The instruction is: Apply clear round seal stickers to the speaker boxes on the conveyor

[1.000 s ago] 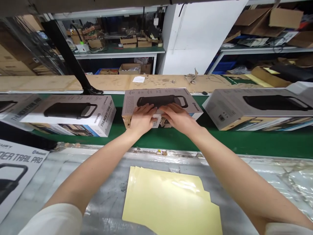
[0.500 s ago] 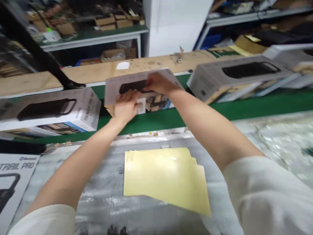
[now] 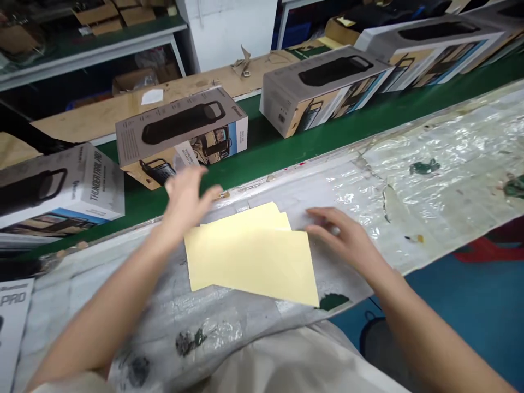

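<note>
My left hand (image 3: 186, 197) hovers open, fingers spread and a little blurred, above the far left corner of a stack of pale yellow sheets (image 3: 254, 254). Right of that stack, my right hand (image 3: 347, 240) hangs open and low over the plastic-covered bench (image 3: 429, 158), holding nothing. Just beyond my left hand a grey speaker box (image 3: 180, 131) lies on the green conveyor belt (image 3: 286, 144), with a white label on its near face. Neither hand touches the box.
More speaker boxes lie on the belt: one at the left (image 3: 57, 183), one to the right (image 3: 323, 87), another far right (image 3: 429, 41). A cardboard-covered ledge (image 3: 102, 112) runs behind the belt. A flat printed box panel (image 3: 12, 316) sits at the bench's left edge. Blue floor (image 3: 470, 305) lies at right.
Both hands have let go of the middle box and pulled back over the bench. The view has swung right and down, and the boxes now appear further left.
</note>
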`<state>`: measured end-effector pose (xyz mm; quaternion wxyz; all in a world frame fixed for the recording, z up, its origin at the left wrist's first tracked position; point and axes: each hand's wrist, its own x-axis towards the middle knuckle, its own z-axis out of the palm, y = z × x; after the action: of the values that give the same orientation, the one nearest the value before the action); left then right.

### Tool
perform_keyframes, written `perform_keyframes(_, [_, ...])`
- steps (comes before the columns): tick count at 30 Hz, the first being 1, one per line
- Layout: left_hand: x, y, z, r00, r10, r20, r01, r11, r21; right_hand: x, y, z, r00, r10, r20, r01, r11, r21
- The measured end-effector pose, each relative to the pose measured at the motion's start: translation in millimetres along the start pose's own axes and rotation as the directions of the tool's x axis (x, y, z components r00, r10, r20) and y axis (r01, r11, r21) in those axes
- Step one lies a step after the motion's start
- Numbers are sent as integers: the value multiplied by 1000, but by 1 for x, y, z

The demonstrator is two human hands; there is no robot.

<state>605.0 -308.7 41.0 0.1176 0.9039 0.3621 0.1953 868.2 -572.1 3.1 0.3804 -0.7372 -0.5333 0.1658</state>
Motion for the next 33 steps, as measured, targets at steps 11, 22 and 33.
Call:
perform_keyframes(11, [-187,66,22,840,370,397,-350,928,-126,-48,-71,42,937,-179,302,136,978,156])
perform_keyframes(22, [-398,100,-10,986,28,-163,-63,976,-209,-9,-59,88,555,-730,400,770,632,85])
perform_keyframes(33, [-468,67,-9,91,-616,783,981,190,36,-6,-72,102,456,-752,476,864,502,-34])
